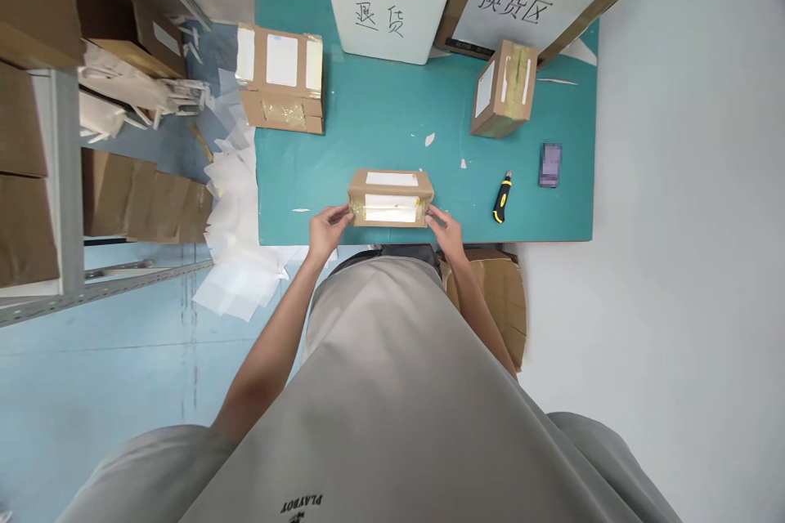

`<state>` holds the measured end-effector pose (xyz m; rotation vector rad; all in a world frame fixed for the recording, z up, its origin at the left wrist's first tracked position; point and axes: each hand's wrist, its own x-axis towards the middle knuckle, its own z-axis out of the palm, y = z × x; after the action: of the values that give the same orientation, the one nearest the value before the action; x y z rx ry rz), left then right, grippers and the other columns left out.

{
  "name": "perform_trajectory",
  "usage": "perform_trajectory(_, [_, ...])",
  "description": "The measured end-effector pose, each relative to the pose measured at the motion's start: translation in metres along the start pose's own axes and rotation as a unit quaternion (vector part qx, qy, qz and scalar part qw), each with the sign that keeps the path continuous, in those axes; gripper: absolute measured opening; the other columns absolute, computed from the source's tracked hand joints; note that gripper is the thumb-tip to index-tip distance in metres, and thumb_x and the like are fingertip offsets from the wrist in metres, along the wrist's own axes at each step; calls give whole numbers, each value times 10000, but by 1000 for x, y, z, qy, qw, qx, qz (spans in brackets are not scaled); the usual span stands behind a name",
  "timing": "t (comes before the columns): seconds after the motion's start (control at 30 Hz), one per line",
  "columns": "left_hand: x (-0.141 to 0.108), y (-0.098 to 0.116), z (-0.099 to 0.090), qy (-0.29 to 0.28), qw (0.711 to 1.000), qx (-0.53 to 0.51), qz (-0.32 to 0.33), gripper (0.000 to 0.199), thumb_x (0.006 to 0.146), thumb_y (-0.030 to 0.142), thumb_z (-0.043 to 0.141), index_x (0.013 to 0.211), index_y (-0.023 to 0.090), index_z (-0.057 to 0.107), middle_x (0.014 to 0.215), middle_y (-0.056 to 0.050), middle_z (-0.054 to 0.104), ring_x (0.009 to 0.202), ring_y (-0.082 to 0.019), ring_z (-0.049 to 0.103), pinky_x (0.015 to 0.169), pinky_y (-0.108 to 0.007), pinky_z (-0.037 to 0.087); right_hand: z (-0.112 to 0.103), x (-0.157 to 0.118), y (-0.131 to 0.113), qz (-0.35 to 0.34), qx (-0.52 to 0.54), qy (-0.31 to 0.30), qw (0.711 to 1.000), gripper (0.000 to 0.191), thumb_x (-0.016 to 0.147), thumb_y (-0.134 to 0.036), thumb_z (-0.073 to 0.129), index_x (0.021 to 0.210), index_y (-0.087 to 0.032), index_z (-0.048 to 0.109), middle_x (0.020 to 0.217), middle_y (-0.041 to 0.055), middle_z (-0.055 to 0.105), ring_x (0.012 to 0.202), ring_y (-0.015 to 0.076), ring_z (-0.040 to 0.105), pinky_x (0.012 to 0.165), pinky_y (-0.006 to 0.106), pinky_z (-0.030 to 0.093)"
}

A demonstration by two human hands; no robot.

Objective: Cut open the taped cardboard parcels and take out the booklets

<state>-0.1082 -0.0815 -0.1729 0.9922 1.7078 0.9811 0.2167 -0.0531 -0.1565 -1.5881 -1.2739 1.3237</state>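
Observation:
A small brown cardboard box point(391, 186) with white labels and clear tape lies near the front edge of the green table, between my two hands. My left hand point(328, 227) grips its left end, thumb and fingers at the lower corner. At the opposite end, the fingers of my right hand point(445, 229) hold the lower right corner. To the right of this box lies a black and yellow utility knife point(502, 198). A phone point(550, 164), its screen blurred, rests beyond the knife.
A taped carton point(282, 82) sits at the table's left, another box point(504, 90) at the right. Behind stand a white bin point(392, 24) of packets and a large carton point(521, 0). Paper sheets point(236, 253) litter the floor beside a metal shelf point(67, 180). Scraps dot the green table point(392, 118).

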Motion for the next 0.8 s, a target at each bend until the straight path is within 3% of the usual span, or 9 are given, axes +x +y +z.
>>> perform_trajectory(0.07, [6, 8, 3, -3, 1000, -9, 7, 463, 834, 502, 776, 1149, 163, 807, 1219, -135, 787, 1091, -288, 766, 1086, -465, 588, 1, 12, -8, -20, -9, -6, 1000, 582, 887, -663, 723, 1285, -244, 795, 1406, 117, 702, 1326, 302, 641, 1112, 461, 576])
perform_trajectory(0.2, [12, 12, 15, -22, 1000, -6, -17, 432, 833, 464, 778, 1137, 157, 795, 1166, -141, 800, 1088, -292, 767, 1056, -464, 600, 8, 28, -9, -12, -71, 7, 997, 487, 893, -646, 708, 1123, -238, 840, 1404, 155, 641, 1332, 313, 622, 1075, 441, 591])
perform_trajectory(0.4, [3, 14, 24, -3, 1000, 10, -5, 437, 904, 403, 692, 1250, 147, 762, 1330, -166, 724, 1072, -273, 768, 995, -431, 620, 7, 24, -6, -26, -80, -3, 996, 452, 938, -616, 641, 1106, -244, 835, 1396, 159, 642, 1337, 306, 613, 1022, 419, 606])
perform_trajectory(0.57, [-15, 61, 34, -22, 997, 51, 63, 375, 981, 380, 633, 1267, 183, 776, 1301, -118, 757, 1118, -261, 761, 1055, -422, 602, -10, 23, 3, -9, -46, 36, 998, 502, 946, -660, 606, 1149, -246, 805, 1418, 132, 687, 1354, 292, 605, 1146, 458, 526])
perform_trajectory(0.63, [-26, 87, 46, -57, 990, 65, 114, 389, 1011, 390, 609, 1313, 196, 759, 1357, -109, 747, 1230, -277, 730, 1108, -437, 580, -21, 27, 11, 25, -16, 55, 998, 583, 936, -703, 571, 1201, -225, 772, 1433, 134, 692, 1327, 284, 628, 1109, 459, 550])
perform_trajectory(0.7, [-38, 111, 62, -130, 973, 94, 165, 434, 1039, 401, 577, 1410, 215, 705, 1485, -104, 681, 1379, -290, 652, 1196, -461, 520, -34, 30, 20, 66, 7, 71, 995, 645, 919, -735, 540, 1235, -210, 744, 1445, 142, 688, 1307, 278, 643, 1064, 454, 575])
perform_trajectory(0.8, [-55, 134, 90, -249, 930, 149, 227, 577, 1053, 396, 547, 1605, 229, 514, 1706, -104, 440, 1570, -290, 451, 1297, -467, 406, -51, 34, 29, 92, 21, 91, 991, 645, 905, -725, 532, 1235, -209, 732, 1419, 147, 703, 1271, 269, 664, 1043, 458, 581])
